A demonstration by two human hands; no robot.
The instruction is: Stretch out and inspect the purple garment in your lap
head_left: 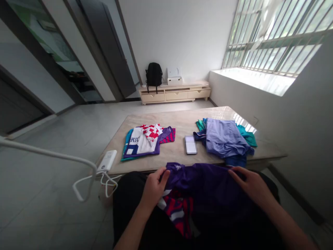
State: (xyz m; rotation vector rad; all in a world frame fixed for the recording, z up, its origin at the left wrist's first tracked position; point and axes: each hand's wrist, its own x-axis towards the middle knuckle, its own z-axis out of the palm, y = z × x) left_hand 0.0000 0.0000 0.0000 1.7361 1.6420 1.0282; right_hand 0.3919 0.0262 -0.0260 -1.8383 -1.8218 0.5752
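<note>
Gripping the near left edge of a dark purple garment, the left hand is curling its fingers closed around the cloth, thumb on top. That garment is lying spread over the person's lap, just below the near edge of the table, and a red, purple and white striped piece is hanging out beneath it. Starting at the far left, a white cable is arcing across the view and looping down beside a white power bank, which is sitting on the table's near left corner. Next to it, a folded stack of shirts, topped with red and white checks, is resting on the marble top. Further along, a small blurred phone is lying flat between the two piles. Beyond it, a looser heap of lavender and teal clothes is crowding the right end, its edge drooping over the table close to the right hand. That hand is pressing flat on the purple garment's right side, fingers extended and pinching nothing that can be made out.
</note>
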